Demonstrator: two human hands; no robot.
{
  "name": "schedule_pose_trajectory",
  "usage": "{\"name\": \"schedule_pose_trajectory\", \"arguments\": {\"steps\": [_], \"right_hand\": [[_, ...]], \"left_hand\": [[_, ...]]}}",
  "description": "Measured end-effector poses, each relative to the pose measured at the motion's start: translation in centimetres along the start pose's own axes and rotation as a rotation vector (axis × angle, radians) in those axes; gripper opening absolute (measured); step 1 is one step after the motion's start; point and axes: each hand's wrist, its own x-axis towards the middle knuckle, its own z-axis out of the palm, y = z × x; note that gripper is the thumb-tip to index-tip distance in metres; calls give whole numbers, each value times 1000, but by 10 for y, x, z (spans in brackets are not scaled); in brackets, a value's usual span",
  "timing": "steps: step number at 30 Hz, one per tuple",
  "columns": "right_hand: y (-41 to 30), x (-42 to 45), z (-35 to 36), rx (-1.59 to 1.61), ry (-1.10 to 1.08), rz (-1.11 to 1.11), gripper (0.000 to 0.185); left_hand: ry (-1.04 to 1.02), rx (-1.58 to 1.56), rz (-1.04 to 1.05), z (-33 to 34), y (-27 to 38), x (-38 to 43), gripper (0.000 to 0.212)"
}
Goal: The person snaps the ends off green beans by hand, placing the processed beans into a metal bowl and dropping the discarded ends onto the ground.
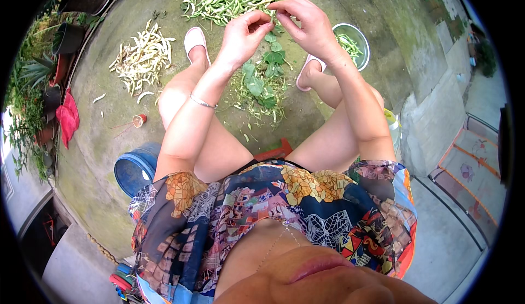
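Observation:
My left hand (246, 35) and my right hand (305, 27) meet fingertip to fingertip over the ground. Thumb and fingers of each are drawn together in a pinch. A bit of green shows between them, too small to tell what it is or which hand has it. Just beyond lies a large heap of green bean pods (238, 0) with some leaves. Below the hands, green bean leaves (272, 58) trail down to a pile of stringy trimmings (279, 107). Beside my right wrist stands a round basin (366, 43) with green bean pieces (348, 46) in it.
Pale yellowish bean pods (141, 60) are heaped at left. Nearby stands a small red-rimmed container (139, 120) with thin sticks. A blue bucket (133, 168) is beside my left thigh. Potted plants (39, 72) and a pink cloth (68, 117) line the left edge.

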Motion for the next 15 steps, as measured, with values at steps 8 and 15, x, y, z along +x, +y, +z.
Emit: {"name": "schedule_pose_trajectory", "arguments": {"steps": [8, 15], "right_hand": [[5, -8, 0, -245, -140, -187, 14], [10, -8, 2, -180, -166, -118, 11]], "left_hand": [[42, 420, 170, -1, 2, -3, 18], [-64, 306, 92, -2, -3, -3, 22]]}}
